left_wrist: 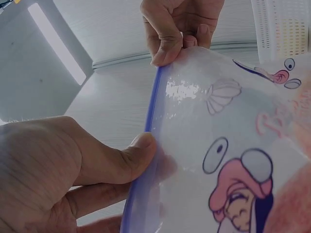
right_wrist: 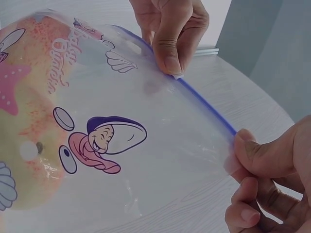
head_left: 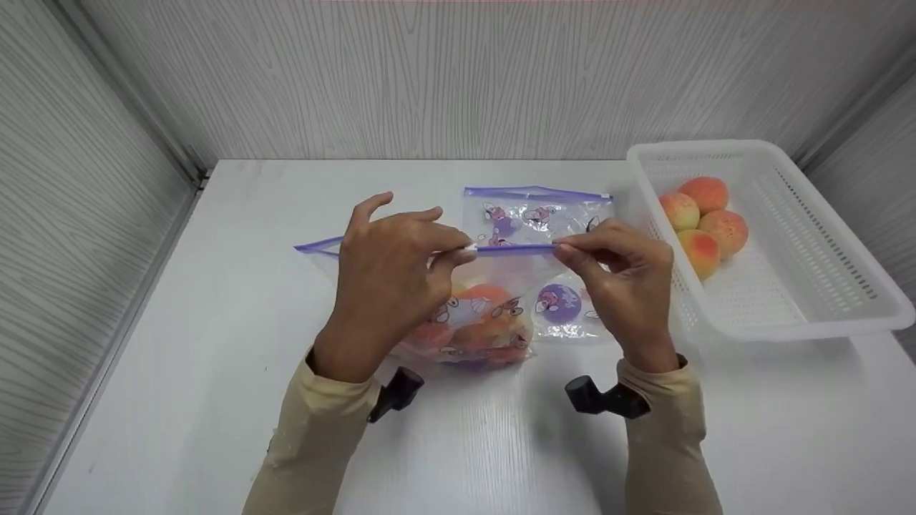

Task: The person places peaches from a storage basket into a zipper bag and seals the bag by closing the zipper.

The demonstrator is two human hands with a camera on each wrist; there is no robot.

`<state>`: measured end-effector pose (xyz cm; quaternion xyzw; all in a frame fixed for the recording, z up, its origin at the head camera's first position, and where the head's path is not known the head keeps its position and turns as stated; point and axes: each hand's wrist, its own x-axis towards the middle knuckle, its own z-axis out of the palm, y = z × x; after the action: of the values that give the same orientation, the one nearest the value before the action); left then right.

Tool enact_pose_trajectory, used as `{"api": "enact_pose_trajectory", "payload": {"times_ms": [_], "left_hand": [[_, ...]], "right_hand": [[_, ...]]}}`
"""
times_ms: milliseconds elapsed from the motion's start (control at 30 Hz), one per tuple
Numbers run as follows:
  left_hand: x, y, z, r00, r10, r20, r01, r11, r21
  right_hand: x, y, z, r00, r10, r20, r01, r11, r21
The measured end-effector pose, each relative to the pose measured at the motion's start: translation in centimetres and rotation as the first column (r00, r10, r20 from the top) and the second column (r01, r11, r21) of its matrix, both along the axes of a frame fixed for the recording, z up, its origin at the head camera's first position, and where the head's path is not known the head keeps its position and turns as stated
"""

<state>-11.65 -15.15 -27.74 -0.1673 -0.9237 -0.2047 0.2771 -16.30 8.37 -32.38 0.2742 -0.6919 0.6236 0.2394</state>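
A clear zip bag [head_left: 494, 322] with cartoon prints and a purple zip edge holds several peaches [right_wrist: 34, 160]. Between thumb and finger, my left hand [head_left: 393, 279] pinches the white slider [right_wrist: 178, 76] on that edge. My right hand [head_left: 626, 279] pinches the right end of the same purple strip [head_left: 515, 249], which is stretched straight between the hands. Left of the slider, the edge gapes apart. The bag's left part is hidden behind my left hand in the head view.
A second printed zip bag [head_left: 562, 307] lies flat on the white table [head_left: 193, 300], behind and partly under the held one. To the right stands a white plastic basket [head_left: 801, 332] with several peaches [head_left: 723, 232] at its left side. Pale wood-grain walls enclose the table.
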Motion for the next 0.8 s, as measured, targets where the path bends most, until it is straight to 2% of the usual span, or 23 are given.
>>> {"api": "enact_pose_trajectory", "payload": {"times_ms": [533,800], "left_hand": [[1.4,-4.3,-0.6,0.995,0.082,0.051,-0.085,0.994,0.07],[1.8,-5.6,-0.7,0.992,0.102,0.075,-0.109,0.989,0.099]], "right_hand": [[0.2,0.2,0.0,0.999,-0.044,0.02,0.044,0.999,0.013],[0.2,0.3,0.0,0.998,-0.055,0.021,0.054,0.998,0.02]]}}
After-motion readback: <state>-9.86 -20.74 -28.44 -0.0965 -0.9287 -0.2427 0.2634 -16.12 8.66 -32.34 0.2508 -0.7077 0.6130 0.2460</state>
